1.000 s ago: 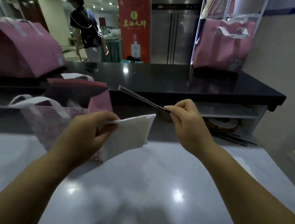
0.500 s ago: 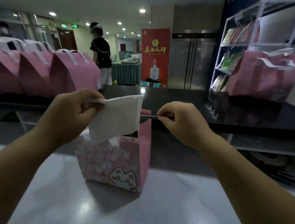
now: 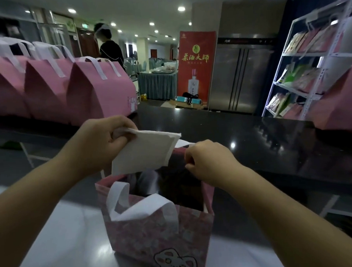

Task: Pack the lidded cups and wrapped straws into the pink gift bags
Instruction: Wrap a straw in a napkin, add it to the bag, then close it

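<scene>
Lower the napkin (image 3: 145, 150), pinched by the left hand (image 3: 103, 140), into the pink gift bag (image 3: 155, 235) at the near edge of the worktop (image 3: 54, 239) (right hand (image 3: 210, 162) curled at its rim, hold unclear).

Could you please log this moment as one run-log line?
step: packing | left hand: holds white napkin over open pink bag | right hand: curled at bag rim, grip unclear

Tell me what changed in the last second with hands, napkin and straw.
Both hands have moved over the pink gift bag. The left hand has brought the white napkin so that its lower edge hangs at the bag's mouth. The right hand, curled, sits at the far rim; the dark straw it pinched is no longer visible. Unchanged: the left hand grips the napkin.
</scene>
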`<state>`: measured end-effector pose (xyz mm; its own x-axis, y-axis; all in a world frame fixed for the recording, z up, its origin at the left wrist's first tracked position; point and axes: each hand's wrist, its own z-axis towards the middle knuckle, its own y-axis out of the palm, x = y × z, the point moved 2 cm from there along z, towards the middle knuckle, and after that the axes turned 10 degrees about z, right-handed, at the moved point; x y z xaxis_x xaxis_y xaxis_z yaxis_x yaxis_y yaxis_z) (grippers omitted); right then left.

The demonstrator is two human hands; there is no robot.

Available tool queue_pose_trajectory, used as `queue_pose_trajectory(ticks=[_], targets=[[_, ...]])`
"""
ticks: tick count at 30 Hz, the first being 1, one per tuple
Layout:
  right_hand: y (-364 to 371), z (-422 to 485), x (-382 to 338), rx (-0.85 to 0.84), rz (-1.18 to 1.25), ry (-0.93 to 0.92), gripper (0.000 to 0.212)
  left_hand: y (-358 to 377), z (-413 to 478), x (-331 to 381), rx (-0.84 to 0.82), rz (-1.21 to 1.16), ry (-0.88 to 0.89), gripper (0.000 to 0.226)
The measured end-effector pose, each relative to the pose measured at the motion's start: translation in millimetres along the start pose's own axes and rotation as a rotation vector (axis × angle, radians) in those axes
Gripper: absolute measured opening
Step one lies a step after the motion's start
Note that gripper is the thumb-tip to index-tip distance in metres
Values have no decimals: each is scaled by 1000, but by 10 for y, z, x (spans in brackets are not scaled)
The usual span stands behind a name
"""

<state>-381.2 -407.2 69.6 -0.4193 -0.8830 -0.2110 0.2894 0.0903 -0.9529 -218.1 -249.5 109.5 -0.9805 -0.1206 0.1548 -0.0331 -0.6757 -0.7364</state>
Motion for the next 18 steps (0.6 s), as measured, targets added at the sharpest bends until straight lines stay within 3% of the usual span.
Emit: queue_pose_trajectory(ticks=[4,9,13,18], targets=[[73,73,-15,7,34,77,21,260,-9,-213,-73,-125,31,22],[104,20,-27,67,560,182,22,475,-1,-422,-131,-297,24,21],[208,20,-128,153,829,185,18,611,41,-529,-123,-435,0,13],[205,33,-143,349,751,214,5,747,-6,-692,-192,-490,12,10]])
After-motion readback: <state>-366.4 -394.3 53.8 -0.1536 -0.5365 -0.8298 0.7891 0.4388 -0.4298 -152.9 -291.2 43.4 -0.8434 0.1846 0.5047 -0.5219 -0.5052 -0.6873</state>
